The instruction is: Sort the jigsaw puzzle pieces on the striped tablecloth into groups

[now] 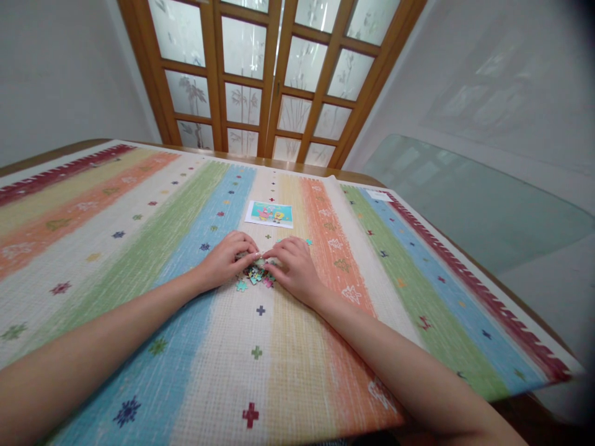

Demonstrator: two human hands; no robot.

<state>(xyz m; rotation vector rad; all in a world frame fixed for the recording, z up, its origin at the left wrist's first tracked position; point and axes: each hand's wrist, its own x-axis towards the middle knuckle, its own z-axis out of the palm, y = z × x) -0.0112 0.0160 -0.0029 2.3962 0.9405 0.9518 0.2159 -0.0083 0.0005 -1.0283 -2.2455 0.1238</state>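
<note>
A small heap of jigsaw puzzle pieces [254, 274] lies at the middle of the table, in teal, pink and dark colours. Over its left side my left hand [231, 257] is closed, thumb and forefinger pinched at a small pale piece. My right hand [292, 267] comes in from the other side, fingers bent, its fingertips meeting the left ones at the same spot. The hands partly hide the pieces, so the pinched one shows poorly. One loose teal piece [241, 285] sits at the heap's near left edge, another teal piece [309, 242] beyond my right hand.
A picture card [269, 214] with two cartoon figures on a teal background lies just beyond the hands. The striped tablecloth [223, 371] covers the table. A white label [379, 196] is at the far right. Wooden glass-paned doors [274, 80] stand behind the table.
</note>
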